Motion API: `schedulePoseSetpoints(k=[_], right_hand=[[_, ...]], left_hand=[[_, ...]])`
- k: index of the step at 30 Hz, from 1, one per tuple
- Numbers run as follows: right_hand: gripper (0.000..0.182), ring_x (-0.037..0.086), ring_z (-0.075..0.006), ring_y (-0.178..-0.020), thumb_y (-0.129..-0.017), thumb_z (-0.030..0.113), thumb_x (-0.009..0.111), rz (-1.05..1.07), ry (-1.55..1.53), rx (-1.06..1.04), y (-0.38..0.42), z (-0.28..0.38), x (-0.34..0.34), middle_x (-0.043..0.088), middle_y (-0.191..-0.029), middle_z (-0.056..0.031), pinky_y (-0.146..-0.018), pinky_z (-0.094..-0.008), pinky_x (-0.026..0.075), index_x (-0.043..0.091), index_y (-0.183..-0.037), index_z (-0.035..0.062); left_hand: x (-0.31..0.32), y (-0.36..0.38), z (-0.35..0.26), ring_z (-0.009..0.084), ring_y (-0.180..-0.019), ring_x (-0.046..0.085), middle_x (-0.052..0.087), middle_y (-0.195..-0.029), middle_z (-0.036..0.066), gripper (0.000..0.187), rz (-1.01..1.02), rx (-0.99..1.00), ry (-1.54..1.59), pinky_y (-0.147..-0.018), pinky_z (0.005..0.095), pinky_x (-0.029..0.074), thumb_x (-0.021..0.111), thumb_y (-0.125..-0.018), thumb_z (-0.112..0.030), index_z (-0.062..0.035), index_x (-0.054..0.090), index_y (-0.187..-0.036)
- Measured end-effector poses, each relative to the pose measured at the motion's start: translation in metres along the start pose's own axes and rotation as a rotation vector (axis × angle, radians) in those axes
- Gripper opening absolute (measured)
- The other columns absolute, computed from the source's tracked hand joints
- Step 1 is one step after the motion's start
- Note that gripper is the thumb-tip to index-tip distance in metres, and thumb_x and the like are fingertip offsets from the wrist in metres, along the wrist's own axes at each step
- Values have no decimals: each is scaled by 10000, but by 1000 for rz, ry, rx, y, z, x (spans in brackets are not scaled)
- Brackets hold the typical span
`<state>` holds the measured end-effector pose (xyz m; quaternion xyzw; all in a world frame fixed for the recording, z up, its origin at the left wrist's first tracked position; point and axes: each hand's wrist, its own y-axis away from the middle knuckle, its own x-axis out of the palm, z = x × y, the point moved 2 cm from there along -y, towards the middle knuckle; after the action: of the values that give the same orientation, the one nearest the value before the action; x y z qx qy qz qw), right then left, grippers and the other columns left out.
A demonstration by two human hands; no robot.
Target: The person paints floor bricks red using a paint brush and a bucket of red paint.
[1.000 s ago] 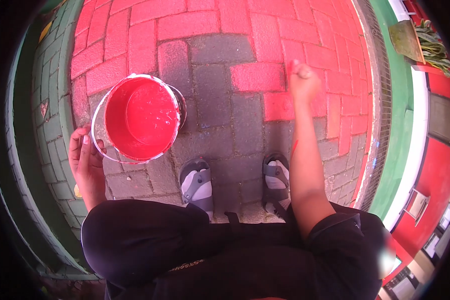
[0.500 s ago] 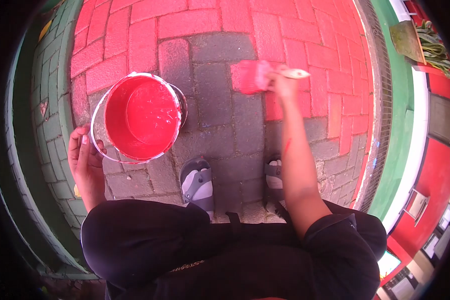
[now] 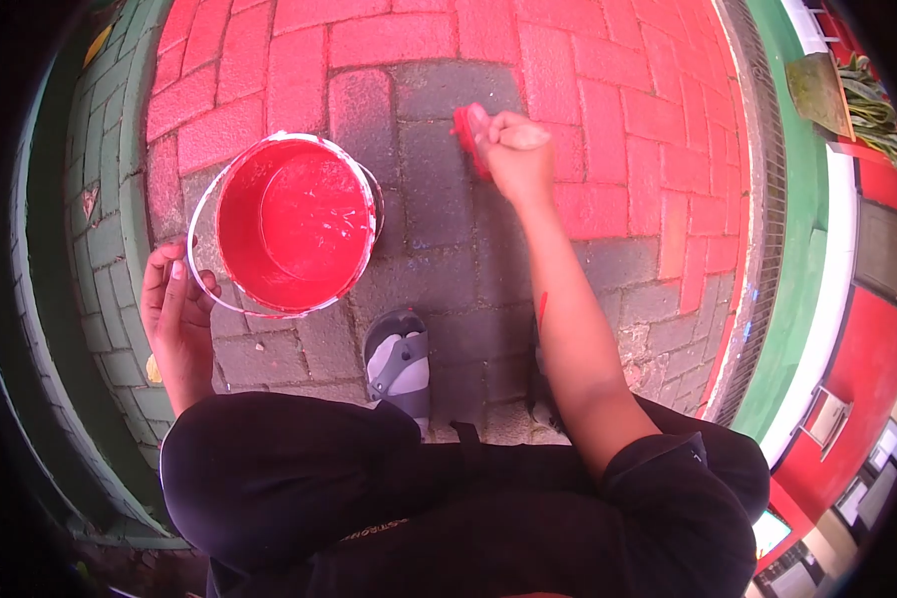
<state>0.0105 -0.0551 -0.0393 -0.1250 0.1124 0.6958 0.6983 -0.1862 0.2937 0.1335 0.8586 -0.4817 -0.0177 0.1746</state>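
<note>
My left hand (image 3: 176, 314) is curled at the left side of a paint bucket (image 3: 237, 224), its fingers closed around the thin white handle (image 3: 193, 214). Red paint coats the bucket's inside, and white and red smears mark its rim. My right hand (image 3: 521, 164) grips a paintbrush (image 3: 476, 140) with red, paint-loaded bristles. The bristles are over the edge between red pavers and a dark unpainted patch (image 3: 434, 189); whether they touch is hard to tell. My fist covers most of the brush handle. A red streak shows on my right forearm.
Red-painted pavers (image 3: 608, 120) surround the dark patch at the top and right. My sandalled foot (image 3: 399, 364) stands below the bucket. Green paving (image 3: 100, 249) and a step line the left. A drain grate (image 3: 757, 259), a green strip and a potted plant (image 3: 862, 100) are on the right.
My right hand has swung the brush left and slightly down, from painted pavers to the dark patch's edge. The bucket appears slightly farther right and higher, still with my left hand at its handle.
</note>
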Motion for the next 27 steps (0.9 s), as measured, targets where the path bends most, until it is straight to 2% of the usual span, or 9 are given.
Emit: schedulePoseSetpoints(k=[4, 10, 12, 16, 20, 22, 24, 26, 27], right_hand=[[235, 517, -82, -514, -701, -35, 703, -68, -164, 353, -14, -19, -35, 537, -617, 24, -439, -277, 404, 510, -671, 97], [252, 500, -70, -537, -691, -41, 706, -200, 2, 189, -18, -1, -59, 524, -618, 20, -470, -267, 407, 498, -663, 98], [238, 486, -72, -554, -688, -32, 713, -40, -314, 391, -14, -1, -43, 518, -616, 36, -500, -270, 410, 510, -673, 90], [246, 586, -101, -609, -761, -6, 681, 19, 397, 132, -15, 22, -43, 620, -663, 7, -558, -270, 478, 485, -646, 88], [197, 625, -106, -651, -777, -10, 639, 28, 204, -334, -22, 24, -43, 740, -877, -85, -547, -277, 470, 520, -633, 53], [102, 705, -295, -815, -713, 96, 610, 509, 334, -382, -17, 1, -41, 701, -932, -170, -602, -354, 481, 539, -656, 48], [44, 687, -290, -743, -680, 72, 573, 679, 287, -256, 0, 18, -46, 667, -808, -171, -587, -356, 469, 546, -650, 54], [91, 707, -170, -771, -719, 37, 611, 983, 724, -247, 3, 53, -54, 732, -820, -76, -659, -309, 508, 556, -647, 43], [154, 673, -192, -678, -697, 73, 673, 928, 565, -314, -1, 42, -58, 680, -738, -101, -624, -313, 492, 535, -634, 45]], left_hand=[[0, -3, 0, 83, -819, 597, 599, -1203, 65, 220, -5, -4, 0, -769, 201, 496, 536, -973, -115, -53, 528, -1185], [-4, -5, 4, 73, -815, 599, 604, -1193, 61, 212, 66, -6, 36, -766, 200, 502, 537, -971, -112, -58, 534, -1176], [-2, -5, 3, 74, -813, 599, 602, -1195, 63, 212, 45, -10, 31, -766, 201, 503, 536, -972, -112, -57, 533, -1177], [-2, -6, -1, 79, -809, 602, 596, -1205, 69, 214, -8, 3, 9, -767, 203, 504, 538, -971, -113, -54, 532, -1177], [-6, -7, 4, 82, -813, 602, 591, -1209, 71, 224, 1, -23, 19, -765, 202, 499, 541, -970, -115, -51, 530, -1184], [-8, -7, 4, 86, -812, 603, 587, -1213, 76, 234, -22, -26, 3, -763, 207, 498, 539, -971, -124, -51, 527, -1194], [-8, -9, 1, 89, -828, 591, 582, -1197, 60, 223, -11, -20, 7, -778, 224, 492, 551, -969, -137, -58, 540, -1177], [-10, -8, 2, 92, -844, 580, 578, -1181, 44, 212, -5, -24, 8, -793, 242, 487, 562, -967, -150, -65, 553, -1161], [-11, -9, 3, 94, -830, 582, 580, -1182, 48, 211, 6, -30, 9, -786, 242, 486, 559, -967, -148, -65, 553, -1162]])
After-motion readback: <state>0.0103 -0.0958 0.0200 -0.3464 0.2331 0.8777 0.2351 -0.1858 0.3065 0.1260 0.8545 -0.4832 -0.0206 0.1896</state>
